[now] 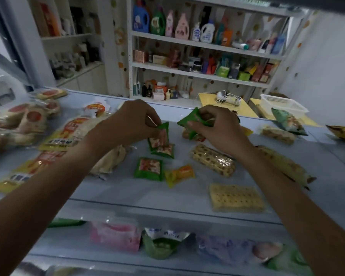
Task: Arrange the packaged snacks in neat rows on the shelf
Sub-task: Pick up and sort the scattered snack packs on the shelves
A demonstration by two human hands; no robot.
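My left hand (127, 120) pinches the top of a small green snack packet (161, 138), which hangs over another green packet (164, 151) lying on the pale blue shelf (127, 188). My right hand (211, 126) grips a second green packet (189, 120) above the shelf. A third loose green packet (149, 168) lies nearer me, beside a small orange-yellow packet (179, 174). Wrapped biscuit packs (212, 160) (236, 197) lie to the right.
Large yellow-red bags (68, 132) and round cake packs (28, 116) crowd the shelf's left side. Long snack packs (285, 166) and a green bag (289, 121) lie at the right. A lower shelf (167, 246) holds more packets. Racks of bottles stand behind.
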